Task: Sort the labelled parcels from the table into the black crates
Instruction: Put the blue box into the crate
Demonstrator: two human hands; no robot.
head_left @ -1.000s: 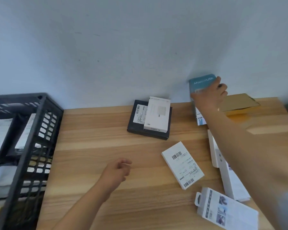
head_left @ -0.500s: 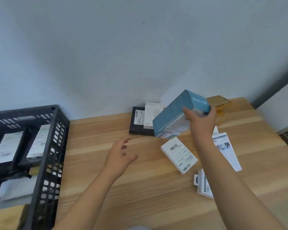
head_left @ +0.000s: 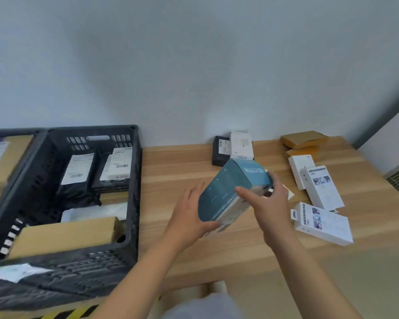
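A teal and white box (head_left: 228, 189) is held tilted above the wooden table (head_left: 175, 171). My right hand (head_left: 266, 203) grips its upper right end, thumb across the side. My left hand (head_left: 189, 217) cups its lower left end, thumb under the bottom edge. To the left stands a black crate (head_left: 134, 203) with black labelled pouches (head_left: 78, 178), a flat brown carton (head_left: 62, 236) and a white bag inside. Part of a second crate (head_left: 12, 132) shows at the far left.
A black box with a white box on top (head_left: 233, 148) lies at the wall. Brown cartons (head_left: 304, 140) sit at the back right. Several white product boxes (head_left: 320, 203) lie along the right side. The table's near edge crosses the bottom.
My right hand lifted the teal box from the wall and carried it left and nearer. My left hand rose from the table and took the box's lower end. The view swung left.
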